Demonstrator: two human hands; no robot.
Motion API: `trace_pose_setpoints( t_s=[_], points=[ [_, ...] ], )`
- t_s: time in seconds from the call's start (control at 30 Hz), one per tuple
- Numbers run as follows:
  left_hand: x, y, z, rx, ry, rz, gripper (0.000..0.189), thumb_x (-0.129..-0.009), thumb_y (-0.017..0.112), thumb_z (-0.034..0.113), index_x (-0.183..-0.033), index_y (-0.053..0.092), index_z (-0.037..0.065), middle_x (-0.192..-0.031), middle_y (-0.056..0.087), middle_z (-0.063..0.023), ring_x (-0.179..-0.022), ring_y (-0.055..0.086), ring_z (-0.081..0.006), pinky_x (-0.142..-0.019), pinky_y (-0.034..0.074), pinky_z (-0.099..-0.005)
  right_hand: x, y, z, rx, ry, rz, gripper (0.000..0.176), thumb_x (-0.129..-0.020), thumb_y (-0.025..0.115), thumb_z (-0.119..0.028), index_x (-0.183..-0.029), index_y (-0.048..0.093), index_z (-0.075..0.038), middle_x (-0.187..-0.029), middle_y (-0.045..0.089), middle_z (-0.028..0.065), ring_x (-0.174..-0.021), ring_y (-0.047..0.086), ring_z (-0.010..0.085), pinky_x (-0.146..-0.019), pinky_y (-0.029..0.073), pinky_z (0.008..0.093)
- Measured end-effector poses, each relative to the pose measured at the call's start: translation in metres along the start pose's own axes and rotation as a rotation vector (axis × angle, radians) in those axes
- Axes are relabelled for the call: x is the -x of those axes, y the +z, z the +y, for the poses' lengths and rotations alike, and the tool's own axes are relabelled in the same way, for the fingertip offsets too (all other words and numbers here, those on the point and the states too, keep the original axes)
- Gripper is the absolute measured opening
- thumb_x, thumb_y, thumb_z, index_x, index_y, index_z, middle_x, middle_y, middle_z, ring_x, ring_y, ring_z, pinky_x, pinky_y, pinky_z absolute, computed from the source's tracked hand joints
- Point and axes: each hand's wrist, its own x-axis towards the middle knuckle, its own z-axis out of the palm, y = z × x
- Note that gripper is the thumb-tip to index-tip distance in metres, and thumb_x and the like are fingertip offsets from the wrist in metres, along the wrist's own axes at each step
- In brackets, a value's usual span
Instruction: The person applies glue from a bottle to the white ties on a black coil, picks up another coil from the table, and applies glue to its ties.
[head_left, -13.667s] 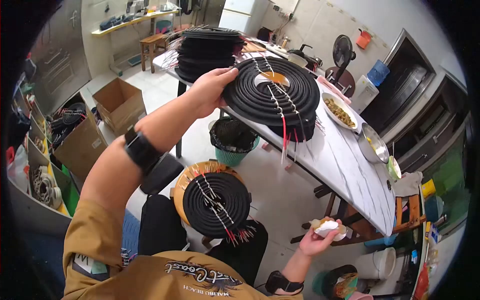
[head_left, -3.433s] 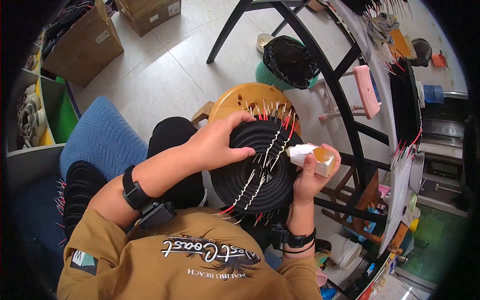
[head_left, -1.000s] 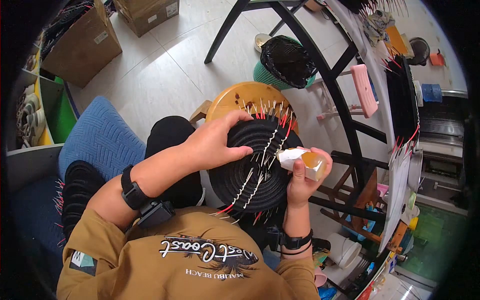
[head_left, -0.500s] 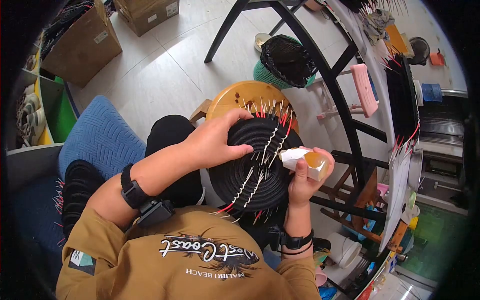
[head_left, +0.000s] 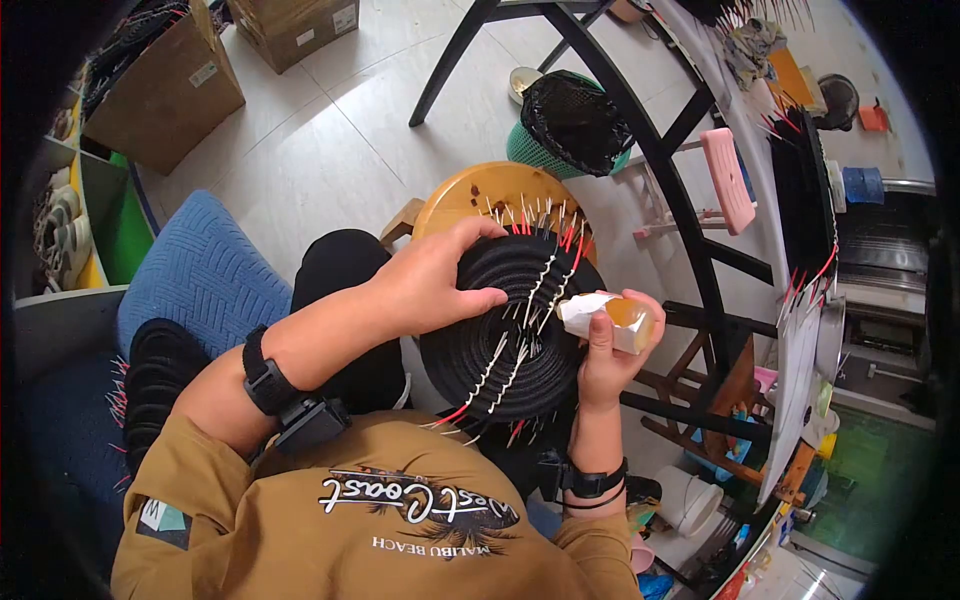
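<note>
Looking down from the head view, my left grip (head_left: 425, 285) is clamped on the far-left rim of the one black coil (head_left: 505, 345) lying on my lap, thumb across its face, hiding that part. My right grip (head_left: 605, 360) is closed round one small bottle (head_left: 610, 318), nozzle at the coil's right edge. The coil covers the near side of one round wooden stool (head_left: 480, 195). Beyond stand one black-lined bin (head_left: 570, 120), one pink stool (head_left: 725, 180) and two cardboard boxes (head_left: 170, 90); a black bench leg (head_left: 655, 155) passes between bin and pink stool
</note>
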Motion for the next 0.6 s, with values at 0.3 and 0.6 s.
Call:
trace_pose_setpoints(
  t_s=[0.3,0.6],
  points=[
    [-0.001,0.002,-0.004,0.013,0.031,0.014,0.051,-0.072,0.071,0.019,-0.114,0.046,0.005,-0.098,0.062,-0.0147,-0.093,0.060,-0.0268,-0.081,0.046,-0.0331,-0.016,0.010,-0.019,-0.289,0.214,0.142,0.037,-0.088,0.057,-0.023,-0.116,0.040,-0.006,-0.091,0.056,0.0105,-0.064,0.056,0.0126,-0.046,0.043,0.0198],
    [0.001,0.004,-0.008,0.001,0.055,0.039,0.051,-0.072,0.071,0.019,-0.114,0.045,0.005,-0.099,0.061,-0.0148,-0.093,0.060,-0.0272,-0.080,0.046,-0.0334,-0.008,0.025,-0.004,0.031,-0.012,0.011,0.042,-0.084,0.063,-0.022,-0.115,0.038,-0.007,-0.090,0.057,0.0094,-0.062,0.053,0.0095,-0.045,0.038,0.0170]
  ],
)
